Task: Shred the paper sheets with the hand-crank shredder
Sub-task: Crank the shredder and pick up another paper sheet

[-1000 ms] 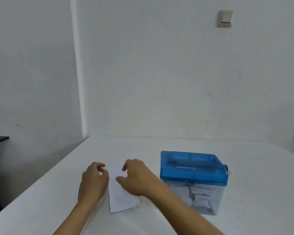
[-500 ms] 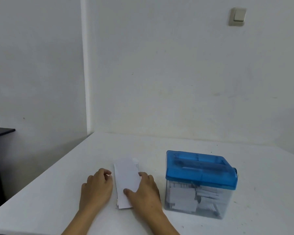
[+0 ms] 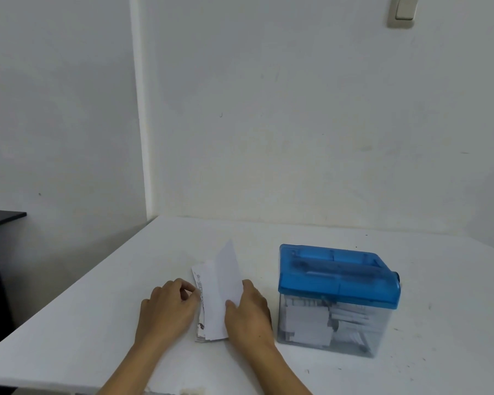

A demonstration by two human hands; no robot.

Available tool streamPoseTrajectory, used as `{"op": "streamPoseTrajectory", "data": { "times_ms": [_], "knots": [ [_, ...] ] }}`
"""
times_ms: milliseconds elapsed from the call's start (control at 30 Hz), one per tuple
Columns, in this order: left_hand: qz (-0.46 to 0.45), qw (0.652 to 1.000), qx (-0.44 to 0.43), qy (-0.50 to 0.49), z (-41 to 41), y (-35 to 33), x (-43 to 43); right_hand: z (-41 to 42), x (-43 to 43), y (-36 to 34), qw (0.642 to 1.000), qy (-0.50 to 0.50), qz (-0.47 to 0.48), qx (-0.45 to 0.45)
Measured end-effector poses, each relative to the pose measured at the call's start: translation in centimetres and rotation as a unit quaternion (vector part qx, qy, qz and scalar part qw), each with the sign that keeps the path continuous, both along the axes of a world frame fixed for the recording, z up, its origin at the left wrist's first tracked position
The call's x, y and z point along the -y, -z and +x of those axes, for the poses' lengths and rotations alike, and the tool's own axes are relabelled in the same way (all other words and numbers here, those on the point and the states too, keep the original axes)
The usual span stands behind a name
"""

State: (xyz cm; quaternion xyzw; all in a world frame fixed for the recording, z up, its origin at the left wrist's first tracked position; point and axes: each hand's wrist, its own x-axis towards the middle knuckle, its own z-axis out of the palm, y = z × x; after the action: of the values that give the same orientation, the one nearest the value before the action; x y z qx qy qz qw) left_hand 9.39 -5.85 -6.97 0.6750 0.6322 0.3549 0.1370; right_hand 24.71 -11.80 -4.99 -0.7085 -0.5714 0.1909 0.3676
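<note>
A small stack of white paper sheets (image 3: 210, 303) lies on the white table (image 3: 268, 238), left of the shredder. My right hand (image 3: 247, 312) pinches the top sheet (image 3: 228, 273) at its right edge, and the sheet's far end is lifted off the stack. My left hand (image 3: 169, 307) rests with curled fingers on the stack's left edge, pressing it down. The hand-crank shredder (image 3: 338, 273) has a blue translucent lid over a clear bin (image 3: 305, 323) holding paper strips. It stands to the right of my right hand.
The table meets a white wall at the back and ends at its left edge near a wall corner. A dark piece of furniture (image 3: 1, 218) stands lower at the far left. A light switch (image 3: 404, 10) is high on the wall.
My right hand moved from over the stack to its right edge and has lifted the top sheet's far end. My left hand stayed at the stack's left side.
</note>
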Motion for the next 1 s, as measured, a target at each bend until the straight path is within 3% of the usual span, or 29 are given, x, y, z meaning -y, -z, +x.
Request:
{"op": "streamPoseTrajectory", "data": {
  "times_ms": [267, 833, 1000],
  "knots": [
    [0.01, 0.999, -0.01, 0.035, 0.2, -0.2, 0.5, -0.8, -0.4, 0.3, 0.993, -0.021, -0.053, 0.107],
    [-0.018, 0.995, -0.077, 0.059, 0.2, -0.9, 1.2, 0.4, -0.2, 0.0, 0.994, 0.002, 0.037, -0.102],
    [-0.014, 0.998, -0.009, 0.054, 0.5, -1.4, 1.6, -0.2, 0.2, -1.0, 0.988, -0.021, 0.085, -0.129]
  ]
}}
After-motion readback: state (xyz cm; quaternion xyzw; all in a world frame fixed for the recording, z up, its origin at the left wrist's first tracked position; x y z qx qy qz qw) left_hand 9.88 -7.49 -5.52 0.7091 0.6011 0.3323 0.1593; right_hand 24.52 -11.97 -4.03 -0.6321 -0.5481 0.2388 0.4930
